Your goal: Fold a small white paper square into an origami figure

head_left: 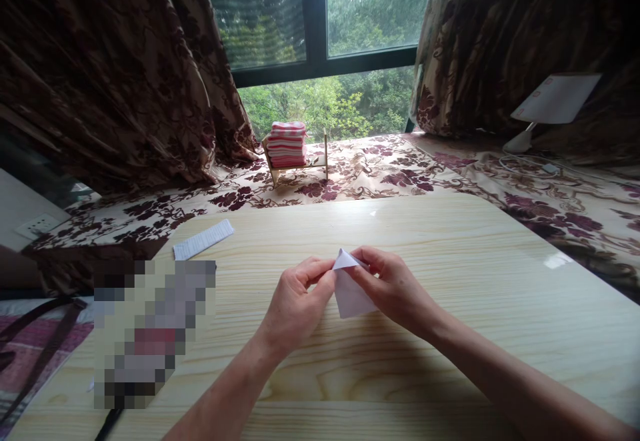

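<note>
The left hand (303,294) pinched the folded paper (354,300) at its left edge near the top, while the right hand (393,278) gripped its right side, holding it over the table (490,274). A slack pinch risked letting the fold slip crooked; pulling unevenly could crease or tear it. The right fingers hid part of the fold. Farther left lay a printed strip (203,239), near a blurred-out object (155,334) with a dark cable (109,423).

Our left arm (235,381) comes in from seven o'clock, our right arm (500,361) from four o'clock. Our left hand (299,300) and right hand (394,284) nearly meet, thumbs and fingers pinching.
</note>
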